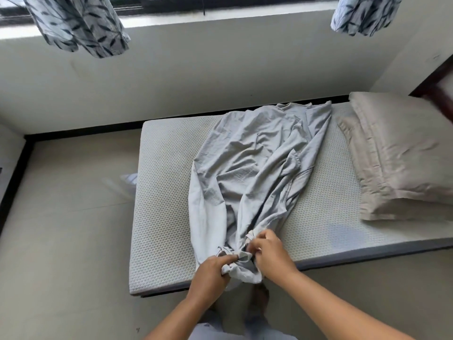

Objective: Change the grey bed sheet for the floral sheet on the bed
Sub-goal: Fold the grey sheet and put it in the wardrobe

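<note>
You hold the grey sheet (257, 163) with both hands. Your left hand (210, 273) is curled tight round a bunch of the cloth at the near edge of the bed (166, 192). Your right hand (272, 256) pinches the cloth just beside it. The two hands sit close together, so I think you are gathering the sheet into one bundle that is easy to lift away.

The sheet is off the corners. It lies in a long crumpled heap across the middle of the bare bed, from the wall side to your side, with its near end in your hands. Held like that, it could come off in one pull.

Count with me: one grey sheet, one bed, one pillow (397, 155), two hands. The pillow lies at the right end of the bed, apart from the sheet, so it is not in the way.

Up by the window (220, 3) hang two more things, the left leafy cloth (76, 23) and the right leafy cloth (365, 13). I cannot tell if either one is the floral sheet. No floral sheet lies on the bed, so the new one is not on yet
</note>
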Motion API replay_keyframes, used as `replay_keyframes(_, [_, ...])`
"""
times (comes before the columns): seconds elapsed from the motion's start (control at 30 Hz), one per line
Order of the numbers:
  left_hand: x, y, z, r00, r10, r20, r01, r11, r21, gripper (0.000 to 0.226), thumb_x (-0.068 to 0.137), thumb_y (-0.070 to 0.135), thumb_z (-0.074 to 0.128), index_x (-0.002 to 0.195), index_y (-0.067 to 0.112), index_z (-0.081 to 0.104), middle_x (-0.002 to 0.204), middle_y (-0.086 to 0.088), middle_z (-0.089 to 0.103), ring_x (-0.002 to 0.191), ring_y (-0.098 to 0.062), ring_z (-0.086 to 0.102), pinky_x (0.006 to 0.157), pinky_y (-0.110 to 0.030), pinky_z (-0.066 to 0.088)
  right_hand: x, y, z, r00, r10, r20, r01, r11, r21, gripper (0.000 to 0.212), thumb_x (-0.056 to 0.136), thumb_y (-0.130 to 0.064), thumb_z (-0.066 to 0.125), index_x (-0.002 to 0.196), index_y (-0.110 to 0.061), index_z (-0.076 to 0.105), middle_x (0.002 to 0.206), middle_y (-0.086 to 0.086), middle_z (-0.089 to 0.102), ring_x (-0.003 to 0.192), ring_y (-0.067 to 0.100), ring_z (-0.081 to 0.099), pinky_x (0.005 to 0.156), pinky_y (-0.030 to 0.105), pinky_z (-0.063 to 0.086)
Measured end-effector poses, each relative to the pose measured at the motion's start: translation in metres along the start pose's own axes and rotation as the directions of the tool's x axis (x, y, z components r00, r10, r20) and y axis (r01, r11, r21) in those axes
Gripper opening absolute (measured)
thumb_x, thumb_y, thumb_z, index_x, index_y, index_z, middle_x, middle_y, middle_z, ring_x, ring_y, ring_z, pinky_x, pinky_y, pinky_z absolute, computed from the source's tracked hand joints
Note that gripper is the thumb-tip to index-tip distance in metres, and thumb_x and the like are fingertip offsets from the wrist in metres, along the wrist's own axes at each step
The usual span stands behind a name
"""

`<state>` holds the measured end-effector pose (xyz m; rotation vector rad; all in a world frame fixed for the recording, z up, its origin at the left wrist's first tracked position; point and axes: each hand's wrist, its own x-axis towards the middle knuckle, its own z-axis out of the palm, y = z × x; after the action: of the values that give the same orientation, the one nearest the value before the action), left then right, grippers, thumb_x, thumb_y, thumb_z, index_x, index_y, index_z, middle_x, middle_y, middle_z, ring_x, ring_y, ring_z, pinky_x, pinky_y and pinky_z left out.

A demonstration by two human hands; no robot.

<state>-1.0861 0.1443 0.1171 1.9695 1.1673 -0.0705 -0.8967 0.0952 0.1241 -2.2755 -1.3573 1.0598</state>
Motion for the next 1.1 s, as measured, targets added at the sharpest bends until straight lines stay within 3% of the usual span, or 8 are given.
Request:
replay_keyframes(0.1, [-0.002,-0.009,-0.008,1.000,0.026,-0.009,-0.026,1.000,-0.013,0.058,0.079,0.007,0.061,0.125,0.043,0.068,0.109,0.002,0.071,0.104,-0.017,0.062,0.076,-0.021,0.041,0.001,-0.016,0.000,0.954,0.218,0.205,-0.253,0.954,0.161,0.022,0.093,-0.028,0.060,0.076,-0.021,0.073,0.098,-0.002,0.059,0.092,0.013,0.060,0.079,0.030,0.046])
replay_keyframes(0.2, [-0.002,-0.016,-0.009,0.998,0.061,0.004,-0.061,0.998,0.009,0.058,0.080,0.010,0.063,0.125,0.046,0.066,0.107,0.002,0.070,0.103,-0.016,0.061,0.071,-0.021,0.036,-0.004,-0.030,0.005,0.875,0.301,0.378,-0.448,0.800,0.399,0.046,0.090,-0.065,0.060,0.084,-0.021,0.070,0.083,-0.006,0.066,0.079,0.010,0.061,0.069,0.028,0.048])
replay_keyframes(0.33, [-0.004,-0.024,-0.012,0.993,0.103,0.057,-0.105,0.994,0.029,0.055,0.083,0.018,0.066,0.129,0.048,0.062,0.107,0.001,0.068,0.103,-0.015,0.060,0.074,-0.024,0.040,-0.004,-0.032,0.022,0.941,0.305,0.149,-0.337,0.883,0.327,0.043,0.098,-0.046,0.061,0.074,-0.011,0.064,0.066,-0.001,0.055,0.064,0.012,0.052,0.064,0.030,0.042])
replay_keyframes(0.43, [-0.006,-0.040,-0.012,0.995,0.055,0.080,-0.057,0.998,0.024,0.051,0.080,0.034,0.064,0.127,0.051,0.057,0.111,0.008,0.070,0.107,-0.012,0.064,0.083,-0.027,0.050,-0.004,-0.027,0.025,0.910,0.409,-0.069,-0.309,0.780,0.544,0.039,0.103,-0.038,0.057,0.080,-0.008,0.067,0.071,0.007,0.066,0.070,0.023,0.062,0.068,0.035,0.048])
replay_keyframes(0.53, [-0.007,-0.056,-0.016,0.995,-0.011,0.099,0.012,1.000,-0.005,0.050,0.077,0.046,0.067,0.123,0.055,0.050,0.107,0.016,0.073,0.100,-0.007,0.067,0.079,-0.031,0.055,-0.010,-0.026,0.018,0.900,0.422,-0.110,-0.212,0.644,0.735,0.030,0.103,-0.035,0.057,0.090,-0.015,0.075,0.089,0.007,0.077,0.091,0.026,0.072,0.084,0.042,0.056])
replay_keyframes(0.77, [0.012,-0.081,-0.050,0.960,-0.082,0.269,0.118,0.986,-0.121,0.050,0.066,0.055,0.082,0.110,0.043,0.060,0.104,0.014,0.072,0.095,-0.003,0.064,0.079,-0.021,0.051,-0.014,-0.034,-0.012,0.759,0.556,-0.338,0.003,0.516,0.857,0.027,0.105,-0.027,0.055,0.098,-0.009,0.074,0.092,0.000,0.076,0.094,0.018,0.068,0.082,0.030,0.052])
replay_keyframes(0.97, [0.023,-0.066,-0.058,0.977,0.012,0.214,0.057,0.948,-0.313,0.026,0.076,0.055,0.078,0.092,0.035,0.074,0.086,0.016,0.074,0.084,0.003,0.067,0.085,-0.033,0.057,-0.022,-0.031,-0.030,0.874,0.439,-0.207,0.014,0.402,0.915,0.027,0.105,-0.029,0.052,0.105,-0.014,0.074,0.101,0.004,0.078,0.097,0.017,0.073,0.081,0.028,0.055])
replay_keyframes(1.1, [0.034,-0.023,-0.046,0.931,0.062,0.360,0.012,0.980,-0.201,0.067,0.062,0.066,0.083,0.121,0.039,0.068,0.113,0.019,0.071,0.105,0.002,0.064,0.093,-0.022,0.051,-0.027,-0.034,-0.033,0.941,0.336,-0.035,-0.102,0.380,0.919,0.033,0.103,-0.032,0.056,0.107,-0.005,0.073,0.105,0.017,0.076,0.100,0.028,0.073,0.090,0.038,0.055])
